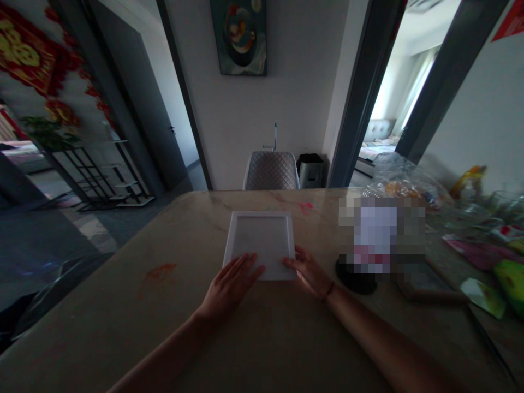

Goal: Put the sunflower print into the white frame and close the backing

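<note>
A white picture frame (pixel 262 234) lies on the stone-look table (pixel 164 322), near the middle. My left hand (pixel 231 284) rests flat over its lower left corner, the fingers stretched out across the pane. At the lower right edge, my right hand (pixel 309 270) grips the frame, with the thumb on top and the other fingers at the side, partly hidden. A dark band circles my right wrist.
A black round base (pixel 356 275) stands right of my right hand, below a blurred-out patch. Farther right are a brown tray-like frame (pixel 434 286), a clear plastic bag (pixel 403 180), glassware and colourful packets. A quilted chair (pixel 272 170) stands beyond the table.
</note>
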{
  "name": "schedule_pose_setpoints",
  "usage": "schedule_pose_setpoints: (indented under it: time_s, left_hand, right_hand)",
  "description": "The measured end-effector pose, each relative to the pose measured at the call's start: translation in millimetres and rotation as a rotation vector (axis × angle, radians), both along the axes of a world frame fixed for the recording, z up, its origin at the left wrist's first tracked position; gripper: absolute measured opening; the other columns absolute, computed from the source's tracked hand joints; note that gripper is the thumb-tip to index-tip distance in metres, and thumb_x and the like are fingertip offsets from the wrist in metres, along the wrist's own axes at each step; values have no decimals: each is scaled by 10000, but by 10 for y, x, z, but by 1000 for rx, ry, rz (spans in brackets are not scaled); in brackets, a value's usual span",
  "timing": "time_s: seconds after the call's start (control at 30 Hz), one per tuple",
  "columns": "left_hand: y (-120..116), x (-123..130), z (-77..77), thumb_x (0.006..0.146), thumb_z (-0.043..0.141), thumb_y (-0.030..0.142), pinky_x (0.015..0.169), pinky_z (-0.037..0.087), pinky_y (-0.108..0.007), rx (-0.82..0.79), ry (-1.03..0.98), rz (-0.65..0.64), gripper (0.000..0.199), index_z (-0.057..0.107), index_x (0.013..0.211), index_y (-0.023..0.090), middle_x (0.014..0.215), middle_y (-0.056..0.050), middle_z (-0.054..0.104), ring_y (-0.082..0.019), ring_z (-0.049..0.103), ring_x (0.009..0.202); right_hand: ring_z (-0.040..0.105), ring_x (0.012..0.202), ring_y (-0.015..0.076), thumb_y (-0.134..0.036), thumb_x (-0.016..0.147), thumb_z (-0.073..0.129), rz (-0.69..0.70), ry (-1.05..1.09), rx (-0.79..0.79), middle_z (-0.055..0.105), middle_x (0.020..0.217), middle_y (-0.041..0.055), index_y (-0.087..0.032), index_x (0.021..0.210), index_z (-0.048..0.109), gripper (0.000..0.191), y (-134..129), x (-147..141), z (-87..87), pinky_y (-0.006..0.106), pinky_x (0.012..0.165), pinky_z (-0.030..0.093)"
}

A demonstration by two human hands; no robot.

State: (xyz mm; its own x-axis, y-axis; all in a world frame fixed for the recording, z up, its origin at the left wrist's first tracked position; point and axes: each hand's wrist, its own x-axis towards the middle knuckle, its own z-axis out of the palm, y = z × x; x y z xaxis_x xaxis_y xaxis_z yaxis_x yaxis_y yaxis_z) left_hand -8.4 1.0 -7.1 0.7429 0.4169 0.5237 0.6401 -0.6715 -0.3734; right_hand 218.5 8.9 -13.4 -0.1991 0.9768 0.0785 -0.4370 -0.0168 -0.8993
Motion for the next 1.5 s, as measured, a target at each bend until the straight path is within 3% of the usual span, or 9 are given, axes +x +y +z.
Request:
schedule_pose_setpoints:
  time_s: [0.17, 0.27, 0.4, 0.57, 0.8, 1.0, 1.17, 1.3, 1.5]
  left_hand:
    - [-14, -23, 43, 864, 363, 107, 1006, 363, -345, 31, -24, -57, 442, 458, 1260, 280, 1267, -42, 537, -178, 449, 1200]
    - [-26, -22, 48, 869, 358, 113, 1053, 282, -366, 68, -23, -65, 430, 477, 1242, 289, 1256, -26, 548, -169, 439, 1208]
    - [-27, -14, -2, 872, 349, 140, 1094, 148, -414, 86, -78, -21, 434, 473, 1241, 332, 1261, -1, 544, -166, 395, 1242]
    - [-43, 15, 27, 875, 379, 187, 1093, 69, -466, 69, -86, 32, 458, 384, 1311, 328, 1295, -20, 511, -204, 367, 1260]
    - [-121, 55, 124, 860, 356, 80, 1102, 21, -426, 208, -77, 102, 553, 290, 1359, 309, 1253, -3, 546, -192, 411, 1228]
    - [-108, 51, 113, 848, 361, 57, 1107, 50, -387, 278, -79, 167, 589, 228, 1385, 261, 1271, -39, 524, -186, 414, 1222]
    - [-91, 26, 143, 853, 339, 67, 1094, 147, -428, 214, -102, 129, 587, 209, 1389, 269, 1292, -47, 504, -209, 382, 1243]
    - [-79, -24, 143, 832, 370, 61, 1063, 244, -435, 188, -102, 69, 574, 306, 1355, 291, 1298, -43, 499, -219, 390, 1240]
    - [-48, -77, 128, 779, 389, 66, 1034, 291, -456, 91, -158, 49, 545, 435, 1292, 243, 1315, -74, 479, -245, 383, 1245]
  right_hand:
    - [612, 946, 240, -364, 610, 694, 49, -31, 42, 667, 1002, 52, -232, 1008, 574, 436, 7, 25, -17, 398, 782, 489]
    - [610, 949, 241, -354, 603, 695, 78, -38, 62, 659, 1029, 58, -235, 1023, 590, 449, 13, 36, -41, 395, 782, 485]
    - [615, 933, 236, -358, 620, 671, 49, -78, 85, 655, 1047, 54, -251, 1014, 608, 413, 13, 42, -58, 391, 755, 488]
    - [626, 898, 240, -368, 594, 679, 32, -166, 66, 680, 975, 49, -253, 968, 645, 393, 8, 59, -28, 395, 731, 492]
    - [616, 931, 231, -250, 561, 714, 213, -30, 54, 679, 960, 37, -230, 927, 660, 370, -79, 94, 68, 380, 802, 475]
    - [603, 972, 222, -188, 509, 749, 282, -10, 58, 668, 991, 7, -257, 887, 666, 393, -110, 106, 87, 354, 826, 465]
    - [621, 929, 234, -280, 542, 742, 360, -51, 71, 684, 917, 20, -250, 930, 662, 397, -109, 130, 120, 370, 778, 482]
    - [626, 903, 230, -340, 541, 750, 354, -67, 49, 686, 904, 31, -237, 934, 661, 416, -107, 148, 112, 373, 764, 484]
    - [637, 736, 160, -376, 570, 755, 393, 101, 13, 691, 752, 17, -191, 756, 684, 272, -50, 156, -30, 306, 763, 469]
